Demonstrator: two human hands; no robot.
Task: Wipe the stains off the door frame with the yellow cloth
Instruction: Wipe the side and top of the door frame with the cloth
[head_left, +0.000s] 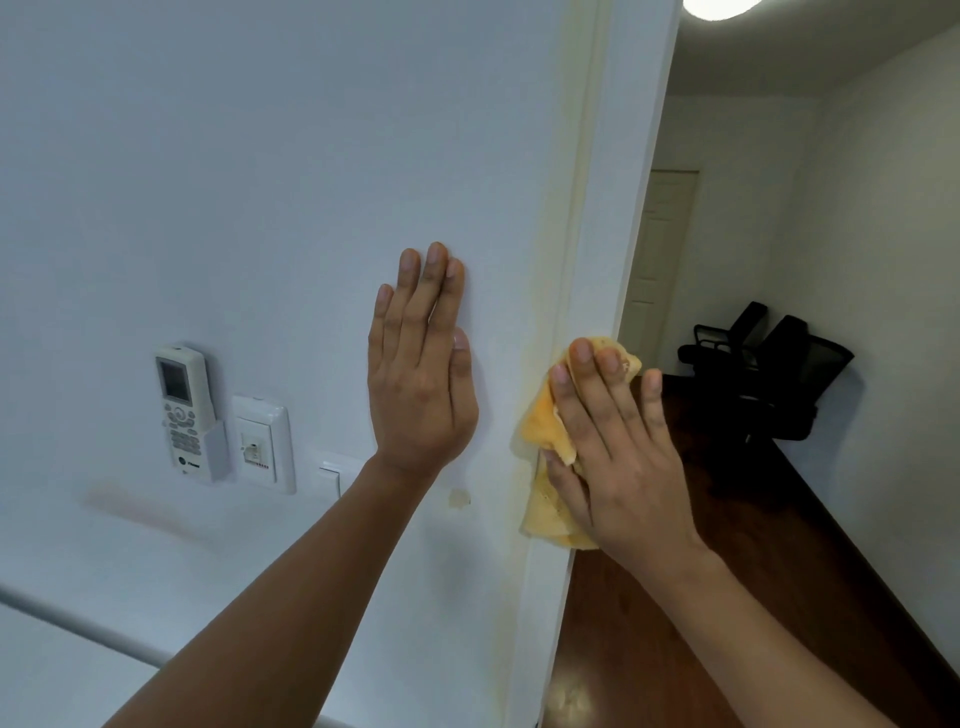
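Right now my right hand (618, 447) has its fingers (582, 364) straight and spread, pressing the crumpled yellow cloth (545, 431) flat against the white painted door frame (597, 249); the thumb lies over the cloth's lower part, though I cannot tell whether it pinches a fold. My left hand (421, 374) lies flat with fingers straight and together on the pale blue-white wall (234, 182), just left of the frame, holding nothing and seemingly bracing me.

I judge the wiping itself is in hand, roughly midway up the frame. A faint yellowish staining runs along the frame's left edge, both above the cloth and below it towards the near bottom, so plenty looks left to do. The next move, I think, calls for firm, even pressure and a slide along that edge, keeping the cloth bunched under my palm so it does not slip out.

The cloth looks soft and thick, folded on itself, with deeper orange patches and small dark flecks near its top, where it peeks past my fingertips. It sits on the frame's face, its right part reaching the edge beside the open doorway.
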